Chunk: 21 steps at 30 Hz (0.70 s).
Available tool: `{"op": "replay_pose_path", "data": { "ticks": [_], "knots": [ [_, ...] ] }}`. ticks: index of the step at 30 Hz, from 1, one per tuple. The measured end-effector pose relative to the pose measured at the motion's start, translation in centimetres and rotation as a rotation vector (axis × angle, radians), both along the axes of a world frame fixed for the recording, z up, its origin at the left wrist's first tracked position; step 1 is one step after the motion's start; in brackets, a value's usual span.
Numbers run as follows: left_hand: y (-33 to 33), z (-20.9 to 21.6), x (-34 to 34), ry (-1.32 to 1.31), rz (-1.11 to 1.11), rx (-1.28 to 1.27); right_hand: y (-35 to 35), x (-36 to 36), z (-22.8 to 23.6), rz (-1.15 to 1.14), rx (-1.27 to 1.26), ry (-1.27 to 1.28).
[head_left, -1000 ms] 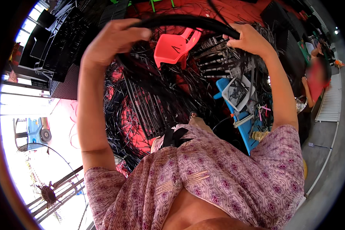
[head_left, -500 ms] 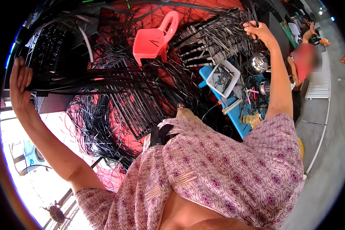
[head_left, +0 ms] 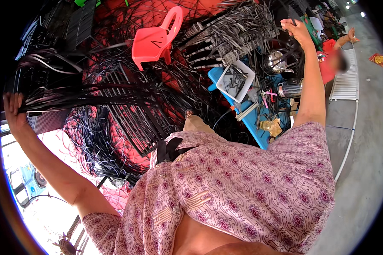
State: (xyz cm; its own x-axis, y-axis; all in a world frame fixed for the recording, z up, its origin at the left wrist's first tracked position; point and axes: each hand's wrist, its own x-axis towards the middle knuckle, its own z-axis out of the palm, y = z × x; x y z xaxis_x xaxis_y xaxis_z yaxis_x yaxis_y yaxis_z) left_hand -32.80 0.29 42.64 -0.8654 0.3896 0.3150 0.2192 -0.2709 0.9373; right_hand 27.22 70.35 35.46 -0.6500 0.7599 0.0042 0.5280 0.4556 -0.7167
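Head view: left hand (head_left: 13, 111) clenched on bundle of black strips (head_left: 85, 95), arm flung wide, pulling strands taut from heap. Right hand (head_left: 297, 30) raised high, fist closed on strips' far end, keeping them spread. Red chair (head_left: 155, 38) behind heap; blue bench (head_left: 259, 112) beside. Versus half second ago: left hand lower, arms spread wider.

Daylight scene, strong fisheye warp; black vignette rings the frame. Lower left blown out to white glare behind the left forearm (head_left: 59, 170). Dark strands (head_left: 93, 97) at centre sit in dim shade, detail muddy. Concrete floor (head_left: 361, 140) evenly lit. Distant person's face blurred at upper right.
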Motion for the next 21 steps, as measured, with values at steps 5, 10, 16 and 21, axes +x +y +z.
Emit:
{"op": "replay_pose_path", "data": {
  "ticks": [5,10,16,21],
  "knots": [
    [11.6,-5.8,3.7,-0.167,0.025,-0.092,-3.5,-2.3,4.9,0.111,0.033,-0.042],
    [28.7,-10.5,15.5,-0.408,-0.62,0.053,-9.4,-6.0,9.7,0.152,0.01,0.053],
    [42.1,-12.4,29.1,-0.27,-0.751,-0.24,-14.3,-9.9,13.4,0.157,-0.12,0.145],
    [45.7,-13.6,35.9,-0.257,-0.909,-0.082,-14.5,-12.0,12.5,0.201,-0.162,0.229]
  ]
}}
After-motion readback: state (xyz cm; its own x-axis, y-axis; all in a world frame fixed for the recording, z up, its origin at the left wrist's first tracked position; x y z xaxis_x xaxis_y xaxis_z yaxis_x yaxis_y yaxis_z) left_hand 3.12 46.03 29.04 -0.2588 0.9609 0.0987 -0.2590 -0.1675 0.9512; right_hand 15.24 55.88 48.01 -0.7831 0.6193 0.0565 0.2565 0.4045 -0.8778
